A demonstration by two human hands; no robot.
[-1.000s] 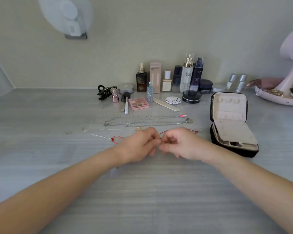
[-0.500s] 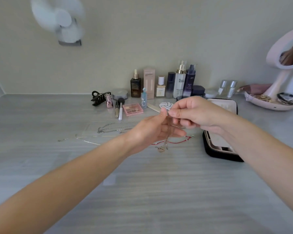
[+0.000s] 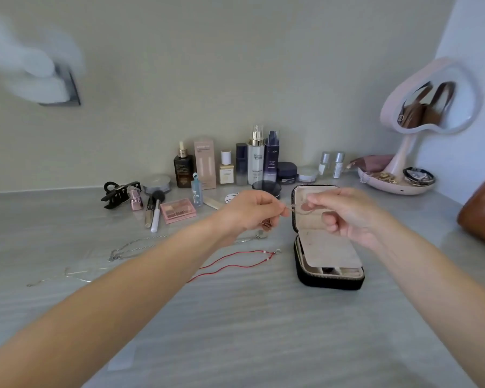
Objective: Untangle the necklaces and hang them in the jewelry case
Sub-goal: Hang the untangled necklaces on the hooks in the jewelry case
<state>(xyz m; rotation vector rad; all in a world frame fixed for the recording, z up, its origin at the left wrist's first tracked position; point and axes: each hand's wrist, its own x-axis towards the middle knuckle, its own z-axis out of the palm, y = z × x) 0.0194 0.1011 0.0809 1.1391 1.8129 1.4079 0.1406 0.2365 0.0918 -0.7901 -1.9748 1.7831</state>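
Observation:
A black jewelry case (image 3: 328, 278) stands open on the grey table, its beige lid upright. My left hand (image 3: 252, 211) and my right hand (image 3: 347, 214) are raised in front of the lid, each pinching an end of a thin necklace (image 3: 290, 208) stretched between them. A small pendant (image 3: 266, 224) hangs under my left hand. On the table lie a red cord necklace (image 3: 235, 261), a silver chain (image 3: 129, 247) and a finer chain (image 3: 59, 278) further left.
Cosmetic bottles (image 3: 256, 155) line the back wall, with a pink palette (image 3: 177, 210), brushes and a black hair claw (image 3: 118, 193) in front. A pink mirror stand (image 3: 420, 107) with a tray is at the back right. A brown bag (image 3: 482, 214) sits at the right edge.
Both hands lifted a thin necklace from the table and carried it right, up to the open case lid. The red cord necklace stays on the table.

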